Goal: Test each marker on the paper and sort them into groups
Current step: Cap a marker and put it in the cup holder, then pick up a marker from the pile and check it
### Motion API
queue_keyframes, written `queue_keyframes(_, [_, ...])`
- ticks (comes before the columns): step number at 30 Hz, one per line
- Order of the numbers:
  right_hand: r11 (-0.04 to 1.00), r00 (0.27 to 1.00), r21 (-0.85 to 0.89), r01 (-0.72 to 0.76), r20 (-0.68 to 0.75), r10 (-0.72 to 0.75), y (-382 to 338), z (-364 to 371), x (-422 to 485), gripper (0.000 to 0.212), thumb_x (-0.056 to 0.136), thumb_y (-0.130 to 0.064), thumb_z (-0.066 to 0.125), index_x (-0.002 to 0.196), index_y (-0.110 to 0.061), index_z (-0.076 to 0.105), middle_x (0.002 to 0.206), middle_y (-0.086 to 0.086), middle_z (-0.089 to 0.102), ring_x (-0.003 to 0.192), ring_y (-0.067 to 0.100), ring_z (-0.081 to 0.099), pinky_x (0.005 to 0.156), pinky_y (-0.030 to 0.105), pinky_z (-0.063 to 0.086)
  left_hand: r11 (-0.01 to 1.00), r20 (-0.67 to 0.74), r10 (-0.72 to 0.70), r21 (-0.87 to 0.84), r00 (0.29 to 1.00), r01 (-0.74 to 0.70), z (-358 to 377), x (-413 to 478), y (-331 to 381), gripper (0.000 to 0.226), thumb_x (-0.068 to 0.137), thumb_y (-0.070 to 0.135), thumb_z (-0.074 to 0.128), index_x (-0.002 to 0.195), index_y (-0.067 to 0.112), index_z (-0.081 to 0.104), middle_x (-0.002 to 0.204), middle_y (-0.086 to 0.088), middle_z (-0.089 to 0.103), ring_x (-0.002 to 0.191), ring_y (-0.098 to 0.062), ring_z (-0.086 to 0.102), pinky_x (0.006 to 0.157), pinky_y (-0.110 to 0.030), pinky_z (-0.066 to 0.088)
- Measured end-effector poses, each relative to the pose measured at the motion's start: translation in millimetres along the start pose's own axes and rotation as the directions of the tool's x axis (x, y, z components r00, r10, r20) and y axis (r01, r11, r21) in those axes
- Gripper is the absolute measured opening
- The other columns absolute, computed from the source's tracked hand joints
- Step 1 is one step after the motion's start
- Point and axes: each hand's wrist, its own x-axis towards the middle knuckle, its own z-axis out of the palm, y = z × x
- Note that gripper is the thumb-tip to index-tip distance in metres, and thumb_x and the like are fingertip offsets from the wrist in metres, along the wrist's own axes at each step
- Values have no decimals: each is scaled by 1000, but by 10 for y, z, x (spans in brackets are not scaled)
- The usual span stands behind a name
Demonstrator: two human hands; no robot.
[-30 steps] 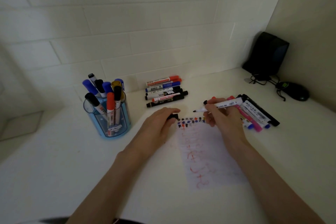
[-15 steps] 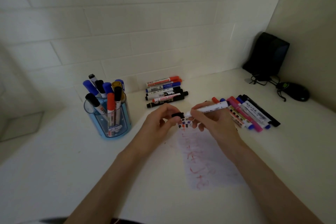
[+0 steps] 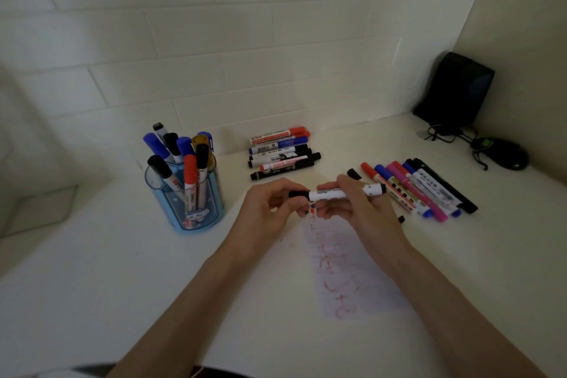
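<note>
I logged the white marker [image 3: 329,194] lying level in the air over the far end of the paper [image 3: 346,270], between both hands. The right hand [image 3: 362,212] was curled round the barrel, thumb underneath, with the marker's black rear end sticking out to the right. The left hand [image 3: 267,212] pinched the black cap [image 3: 298,193] between thumb and fingertips. The cap met the barrel's left end, but I could not tell whether it was fully seated.

The paper lay flat on the white counter [image 3: 122,270] and carried red scribbles down its length, plus small dark marks at its far end.

Sorted stock:
- One row of markers [image 3: 282,150] lay near the tiled wall.
- A second row [image 3: 423,190] lay just right of the right hand.
- The blue holder [image 3: 190,209], left of the hands, held more markers upright.

A black mouse [image 3: 503,153] sat in the far right corner.
</note>
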Motion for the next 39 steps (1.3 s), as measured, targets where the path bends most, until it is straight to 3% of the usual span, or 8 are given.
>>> queue_keyframes(5, [999,999,-40,29,-24,-30,15,40,-10,32,108,-30,54,106,-12,81,93,19,78,87,35,76,81,33,62,1000,-19,5,1,1000,-5,-23,3,-36,16,94,8,67,102,20,74,82,6,73,77,-14,70,79,-22,54])
queue_keyframes(10, [985,999,-170,-33,10,36,-7,83,-7,34,90,-47,70,113,-24,80,91,6,80,77,20,73,74,29,61,992,69,-73,104,995,66,-90,56,-92,14,97,13,62,106,24,66,94,15,68,89,-9,64,82,-36,55])
queue_keyframes(13, [962,987,-265,64,-126,-101,-71,-42,71,19,87,-26,83,105,-24,81,81,1,78,68,11,70,66,21,57,982,-4,-95,162,995,95,-132,105,-133,13,99,21,61,110,28,64,101,19,65,94,-4,61,82,-35,52])
queue_keyframes(15, [888,976,-431,162,-61,-207,-86,-180,87,16,86,-16,85,101,-18,82,80,-5,77,67,3,70,62,13,52,979,-42,-83,182,996,89,-157,100,-149,15,98,21,63,109,31,64,102,21,65,94,-3,61,80,-31,52])
queue_keyframes(20, [493,987,-860,131,67,-145,-48,-310,85,11,84,-30,86,88,-31,76,85,-18,70,83,-3,61,68,9,42,973,-8,-14,229,1000,16,-114,71,-175,33,93,27,69,123,37,60,110,19,67,100,-11,64,76,-27,50])
queue_keyframes(25, [402,941,-916,7,-130,-312,-207,-564,121,11,86,-30,84,86,-23,75,77,-19,63,74,-4,56,65,16,42,923,-137,39,383,990,17,-184,95,-252,35,96,22,64,130,29,57,120,15,61,111,-3,56,91,-18,44])
queue_keyframes(33, [284,935,-923,-261,-315,-164,-143,-731,125,22,87,-31,82,96,-26,63,76,-14,51,68,0,45,61,27,33,592,-167,-85,785,982,184,-122,156,-292,49,101,11,48,149,12,42,152,-8,43,140,-25,35,112,-39,31])
queue_keyframes(39, [272,907,-930,-247,-320,-272,-87,-739,133,12,92,-20,75,101,-25,69,79,-11,50,76,13,50,67,28,35,619,-190,-93,758,977,206,-147,154,-274,36,100,23,55,135,15,51,137,-7,47,122,-27,44,102,-41,40])
